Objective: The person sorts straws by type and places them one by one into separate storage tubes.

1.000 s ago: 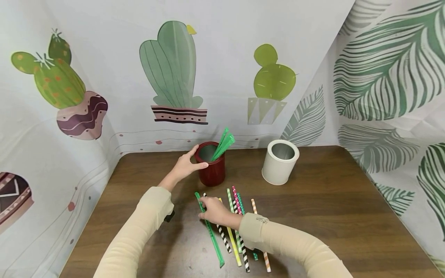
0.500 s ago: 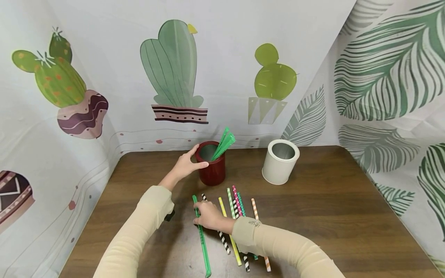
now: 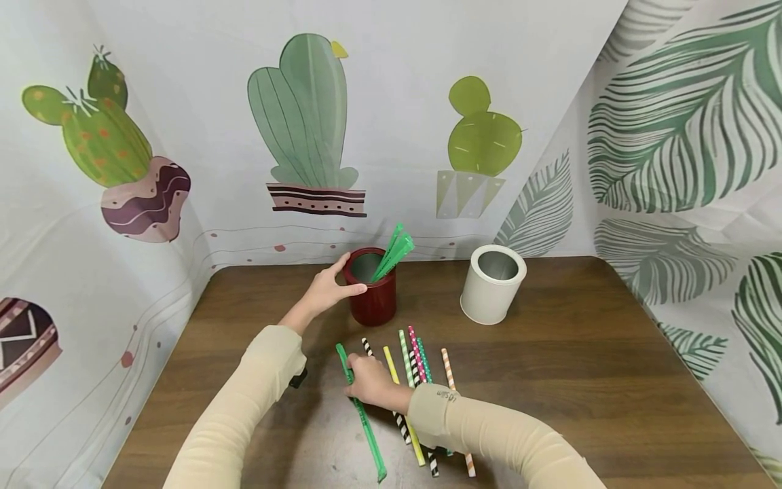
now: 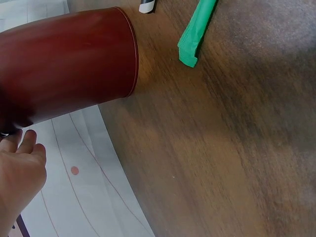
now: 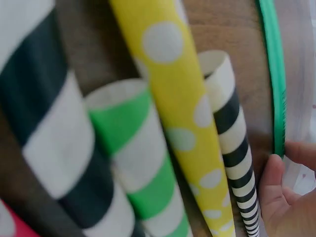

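On my feed, the person's right hand (image 3: 369,380) pinches a long green wrapped straw (image 3: 368,435) between thumb and finger. I see it slanting, one end toward the dark red can (image 3: 374,305), the other toward the person and a little right; I can't tell whether its whole length lies on the worktop (image 3: 580,380).

I have the left hand (image 3: 324,293) gripping the dark red can from its left side, thumb across the front of the rim and forefinger along the left edge; the other fingertips are partly hidden. The can stands upright, and other green wrapped straws (image 3: 394,258) lean out over its right rim.

Just right of the held straw, a black-and-white striped straw (image 3: 400,424) runs beneath the right hand. Further right I count a yellow straw with pale dots (image 3: 417,450), a green-and-white striped straw (image 3: 406,356), a second black-and-white straw (image 3: 433,464), a pink dotted one (image 3: 417,353) and a teal dotted one (image 3: 424,358), bunched close. The right forearm covers parts of them. An orange-and-white striped straw (image 3: 449,369) lies slightly apart.

Beyond, a cream can (image 3: 489,299) stands upright, well apart from the red one. Behind everything I see a white cloth (image 3: 403,136) printed with cacti.
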The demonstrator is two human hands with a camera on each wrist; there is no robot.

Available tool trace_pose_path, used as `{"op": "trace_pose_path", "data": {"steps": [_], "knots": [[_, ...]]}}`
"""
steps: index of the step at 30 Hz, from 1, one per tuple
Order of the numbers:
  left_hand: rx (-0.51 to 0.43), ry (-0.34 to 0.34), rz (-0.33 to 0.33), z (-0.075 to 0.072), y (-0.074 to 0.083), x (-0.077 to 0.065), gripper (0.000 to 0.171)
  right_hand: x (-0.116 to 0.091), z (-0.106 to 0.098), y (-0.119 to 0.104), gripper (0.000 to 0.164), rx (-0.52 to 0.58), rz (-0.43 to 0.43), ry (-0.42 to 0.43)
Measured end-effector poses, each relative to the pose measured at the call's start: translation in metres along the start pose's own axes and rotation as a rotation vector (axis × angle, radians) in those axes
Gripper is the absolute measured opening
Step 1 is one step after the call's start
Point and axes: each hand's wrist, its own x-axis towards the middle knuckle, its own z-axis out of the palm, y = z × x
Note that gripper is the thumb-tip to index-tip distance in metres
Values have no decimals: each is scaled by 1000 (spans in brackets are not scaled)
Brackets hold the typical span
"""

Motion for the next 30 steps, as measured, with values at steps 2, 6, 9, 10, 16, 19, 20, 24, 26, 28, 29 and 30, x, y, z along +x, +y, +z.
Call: {"op": "trace_pose_path", "data": {"steps": [2, 6, 9, 10, 16, 19, 20, 24, 26, 28, 29, 30], "knots": [[2, 0, -2, 0, 0, 0, 89, 0, 0, 1, 28, 4, 5, 6], [8, -1, -6, 1, 0, 0, 90, 0, -3, 2, 26, 51, 27, 0], [11, -2, -10, 1, 0, 1, 90, -2, -6, 3, 28, 164, 63, -32], [11, -2, -12, 1, -1, 1, 90, -2, -6, 3, 29, 203, 78, -44], [3, -2, -21, 1, -3, 2, 92, -7, -16, 4, 29, 438, 119, -87], [0, -1, -21, 1, -3, 2, 92, -9, -25, 3, 28, 574, 119, -109], [0, 0, -22, 1, -4, 2, 92, -10, -28, 4, 28, 617, 120, -115], [-5, 3, -19, 2, -5, 2, 92, -13, -42, 7, 28, 762, 127, -139], [-8, 5, -16, 2, -5, 2, 92, -14, -51, 9, 29, 834, 130, -150], [-10, 7, -13, 2, -5, 2, 91, -15, -60, 11, 29, 890, 126, -158], [-12, 8, -10, 2, -4, 1, 91, -14, -64, 12, 29, 905, 122, -158], [-12, 9, -9, 2, -4, 1, 91, -14, -69, 13, 30, 919, 118, -158]]}}
